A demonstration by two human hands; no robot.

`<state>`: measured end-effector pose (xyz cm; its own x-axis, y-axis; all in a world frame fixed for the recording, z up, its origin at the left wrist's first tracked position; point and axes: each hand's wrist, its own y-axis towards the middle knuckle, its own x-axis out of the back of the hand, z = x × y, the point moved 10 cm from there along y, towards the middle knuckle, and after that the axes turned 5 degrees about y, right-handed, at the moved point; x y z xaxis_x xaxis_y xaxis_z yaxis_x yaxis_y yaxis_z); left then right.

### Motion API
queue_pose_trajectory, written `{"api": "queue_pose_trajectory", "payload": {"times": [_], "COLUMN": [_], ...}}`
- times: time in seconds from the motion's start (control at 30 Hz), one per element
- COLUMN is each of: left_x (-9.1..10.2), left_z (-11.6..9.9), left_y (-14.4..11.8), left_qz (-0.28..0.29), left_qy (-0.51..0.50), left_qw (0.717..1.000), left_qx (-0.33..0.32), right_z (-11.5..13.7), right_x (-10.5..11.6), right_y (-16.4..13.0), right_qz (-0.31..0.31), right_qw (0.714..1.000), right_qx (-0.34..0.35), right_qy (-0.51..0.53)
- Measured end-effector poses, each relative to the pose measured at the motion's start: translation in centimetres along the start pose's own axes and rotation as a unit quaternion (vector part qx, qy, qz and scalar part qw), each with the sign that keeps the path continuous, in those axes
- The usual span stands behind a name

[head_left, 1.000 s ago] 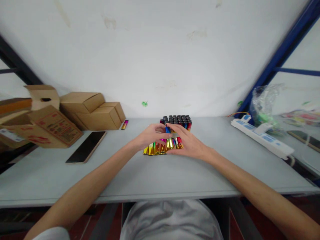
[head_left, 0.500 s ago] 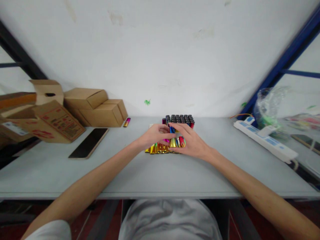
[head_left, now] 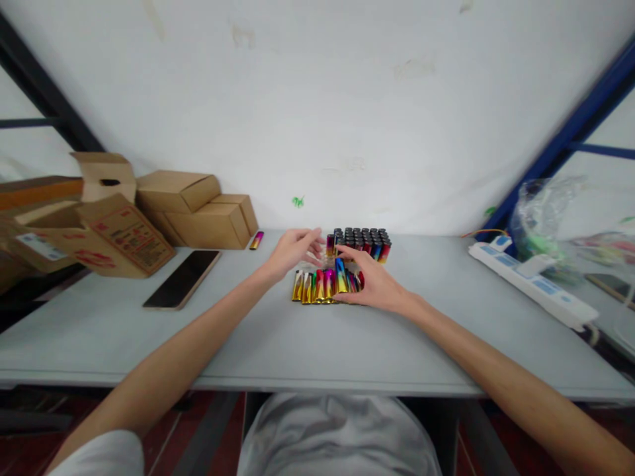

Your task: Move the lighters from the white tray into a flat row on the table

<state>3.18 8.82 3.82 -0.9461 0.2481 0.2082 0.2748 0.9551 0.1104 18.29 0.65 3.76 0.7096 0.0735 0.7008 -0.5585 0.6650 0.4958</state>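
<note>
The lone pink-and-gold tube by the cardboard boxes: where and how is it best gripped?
Probably around its middle, from above and slightly right, pinched across its narrow width: the tube is slim and lies flat, with cardboard boxes close on its left.

A pale grey table (head_left: 278, 350) has a flat top and a straight near edge; behind it rises an off-white wall (head_left: 317, 99), scuffed with faint brownish stains (head_left: 243, 34) and bearing a small green mark (head_left: 297, 201) just above the table's far edge; a dark slanting post (head_left: 44, 86) stands at the table's left, a blue one (head_left: 575, 129) at its right, each with a crossbar (head_left: 605, 151); beneath the table show dark supports (head_left: 208, 433) and a deep red floor (head_left: 231, 456) with pale lines; the light over the table is soft and even.
</note>
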Motion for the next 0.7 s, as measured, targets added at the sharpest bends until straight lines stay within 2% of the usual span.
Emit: {"api": "queue_pose_trajectory", "payload": {"times": [0.1,0.17,0.53,0.7], "left_x": [2.1,2.7,1.9,2.5], "left_z": [-0.1,-0.3,-0.4,0.0], "left_y": [0.4,0.4,0.4,0.7], "left_qz": [-0.049,-0.062,-0.043,-0.067], "left_qy": [-0.004,-0.001,0.035,0.092], "left_qw": [0.999,0.998,0.998,0.992], "left_qx": [-0.009,-0.012,-0.031,-0.058], "right_z": [-0.4,-0.3,0.0,0.0], "right_x": [-1.0,-1.4,-1.1,-0.8], "right_y": [-0.1,-0.1,-0.9,-1.0], "right_qz": [0.031,0.042,0.059,0.063], "right_qw": [0.999,0.999,0.998,0.998], "right_qx": [-0.003,0.006,0.013,0.016], "right_qy": [0.017,0.026,0.005,-0.004]}}
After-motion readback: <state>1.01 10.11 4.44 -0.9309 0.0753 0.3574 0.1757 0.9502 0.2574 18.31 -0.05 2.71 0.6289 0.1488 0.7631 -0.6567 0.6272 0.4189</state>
